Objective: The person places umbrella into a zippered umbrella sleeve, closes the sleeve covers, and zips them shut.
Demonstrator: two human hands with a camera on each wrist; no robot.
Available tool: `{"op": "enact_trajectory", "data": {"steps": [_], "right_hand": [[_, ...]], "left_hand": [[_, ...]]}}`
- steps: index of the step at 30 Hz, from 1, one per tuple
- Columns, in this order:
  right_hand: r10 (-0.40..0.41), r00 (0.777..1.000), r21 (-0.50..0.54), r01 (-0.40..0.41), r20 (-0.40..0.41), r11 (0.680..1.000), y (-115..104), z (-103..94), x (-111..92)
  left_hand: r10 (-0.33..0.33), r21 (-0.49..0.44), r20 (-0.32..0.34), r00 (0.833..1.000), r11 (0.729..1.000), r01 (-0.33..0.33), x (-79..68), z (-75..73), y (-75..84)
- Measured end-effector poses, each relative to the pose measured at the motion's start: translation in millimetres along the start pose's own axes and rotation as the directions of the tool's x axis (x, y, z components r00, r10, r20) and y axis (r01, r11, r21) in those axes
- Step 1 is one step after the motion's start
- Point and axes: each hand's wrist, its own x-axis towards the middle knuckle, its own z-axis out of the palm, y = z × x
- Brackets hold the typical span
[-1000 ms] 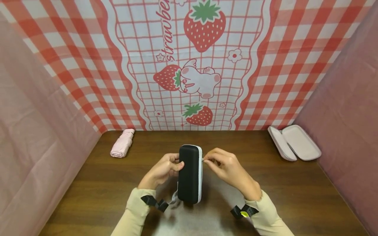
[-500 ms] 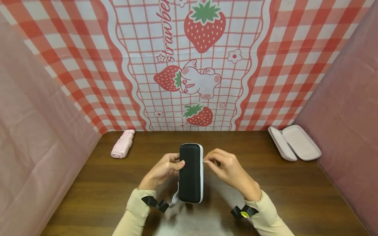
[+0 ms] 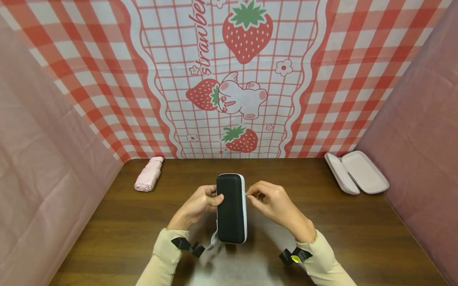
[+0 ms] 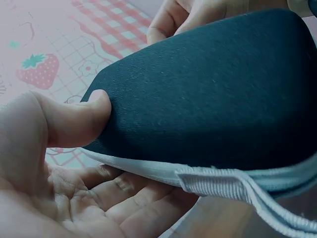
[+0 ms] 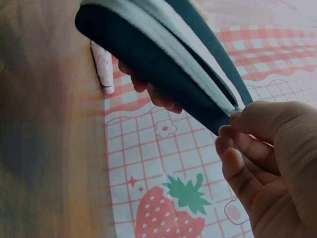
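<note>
A black zip case [image 3: 229,210] with a white zipper band stands upright above the table in the head view. My left hand [image 3: 198,204] grips its left side, the thumb pressed on the black face and the fingers underneath, as the left wrist view shows. A pale ribbed strap [image 4: 218,184] hangs from the case's edge on that side. My right hand [image 3: 270,198] pinches at the zipper on the right edge; the pull is mostly hidden by the fingertips. In the right wrist view, the white zipper band [image 5: 168,49] shows a dark gap running up to those fingertips.
A rolled pink cloth [image 3: 149,174] lies at the back left of the wooden table [image 3: 114,234]. An opened pale clamshell case [image 3: 365,172] lies at the back right. Behind the table hangs a strawberry-print cloth [image 3: 229,79], with pink cloth walls on both sides.
The case has turned slightly, showing more of its black face than a second ago, and its lower end has risen a little. Both hands stay nearly in place.
</note>
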Motion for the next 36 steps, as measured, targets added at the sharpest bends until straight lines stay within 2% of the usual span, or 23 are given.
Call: {"op": "enact_trajectory", "data": {"steps": [6, 16, 26, 36], "right_hand": [[0.004, 1.0, 0.011, -0.004, -0.005, 1.0, 1.8, 0.5, -1.8], [0.008, 1.0, 0.001, -0.008, -0.014, 1.0, 0.6, 0.9, -1.4], [0.072, 0.997, -0.022, -0.071, 0.015, 0.997, 1.6, 1.1, -3.6], [0.06, 0.998, -0.043, -0.059, 0.009, 0.997, 1.5, 3.1, -4.2]], "left_hand": [[-0.007, 0.022, -0.006, 1.0, 1.0, 0.007, -0.1, 2.4, 0.9], [-0.011, 0.007, 0.004, 1.0, 1.0, 0.011, -0.2, 4.3, 1.5], [-0.026, 0.008, -0.009, 1.0, 1.0, 0.026, 1.9, 5.6, -2.0], [-0.035, -0.014, -0.01, 0.999, 0.999, 0.034, 4.2, 5.7, -5.0]]}}
